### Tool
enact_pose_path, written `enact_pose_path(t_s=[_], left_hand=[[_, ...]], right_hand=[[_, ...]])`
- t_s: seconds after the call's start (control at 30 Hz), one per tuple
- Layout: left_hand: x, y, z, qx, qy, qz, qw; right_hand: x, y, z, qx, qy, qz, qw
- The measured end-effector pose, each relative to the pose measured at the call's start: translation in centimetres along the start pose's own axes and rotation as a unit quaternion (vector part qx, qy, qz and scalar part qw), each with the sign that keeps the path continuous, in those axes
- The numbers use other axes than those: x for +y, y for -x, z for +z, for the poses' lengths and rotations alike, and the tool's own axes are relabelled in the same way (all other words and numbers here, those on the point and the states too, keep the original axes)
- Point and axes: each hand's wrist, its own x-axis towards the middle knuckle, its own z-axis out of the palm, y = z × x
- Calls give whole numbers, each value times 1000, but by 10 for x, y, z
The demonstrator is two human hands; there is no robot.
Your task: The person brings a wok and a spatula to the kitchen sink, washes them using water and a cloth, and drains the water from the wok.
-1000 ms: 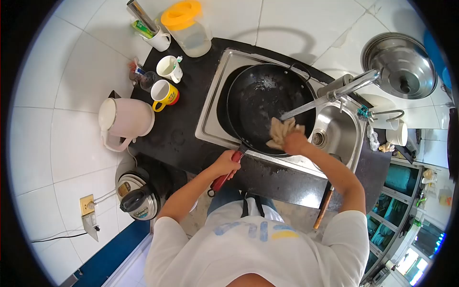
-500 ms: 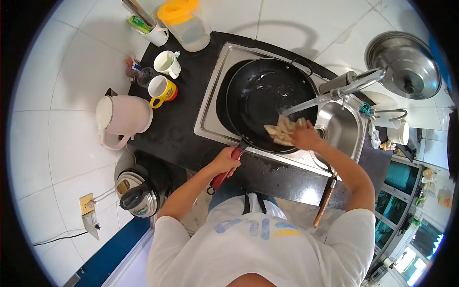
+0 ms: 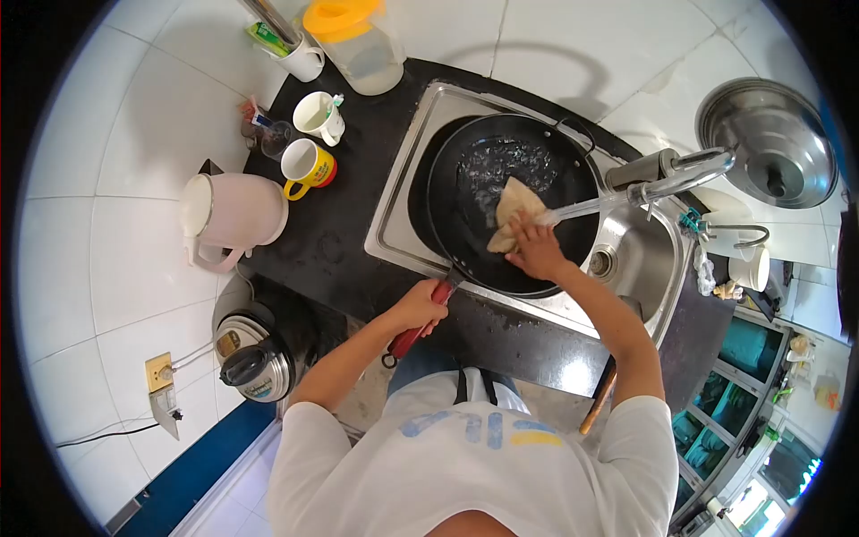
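A large black wok rests over the left basin of the steel sink. My left hand is wrapped round its red handle. Inside the wok, my right hand presses a beige cloth against the wok's surface, fingers on the cloth's lower right part. Water runs from the faucet onto the cloth beside my fingers. Rippling water lies in the wok above the cloth.
Left on the dark counter are a pink kettle, a yellow mug, a white mug and a yellow-lidded pitcher. A wooden handle sticks out over the front edge. A steel lid is at the upper right.
My right hand and the cloth have moved up and left, further into the wok. More water shows in the wok. My left hand stays on the handle.
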Motion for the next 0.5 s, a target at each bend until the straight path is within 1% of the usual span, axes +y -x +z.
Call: enact_pose_path(t_s=[0.1, 0.13, 0.23, 0.27, 0.37, 0.4, 0.5], left_hand=[[3, 2, 0, 3, -7, -2, 1000], [4, 2, 1, 2, -6, -3, 1000], [2, 1, 1, -2, -11, -6, 1000], [5, 3, 2, 1, -12, -8, 1000], [1, 1, 1, 4, -22, -8, 1000], [2, 2, 2, 6, -24, -9, 1000], [6, 4, 3, 9, -20, -13, 1000]], right_hand=[[-17, -14, 18, 43, -25, -60, 997], [-32, -18, 11, 16, -24, -59, 998], [-58, -45, 15, 32, -91, -121, 988], [-66, -56, 9, 83, -113, -128, 982], [-67, -100, 6, 193, -112, -120, 967], [-64, -113, -8, 198, -128, -108, 966], [-46, -151, -12, 263, -82, 1, 961]])
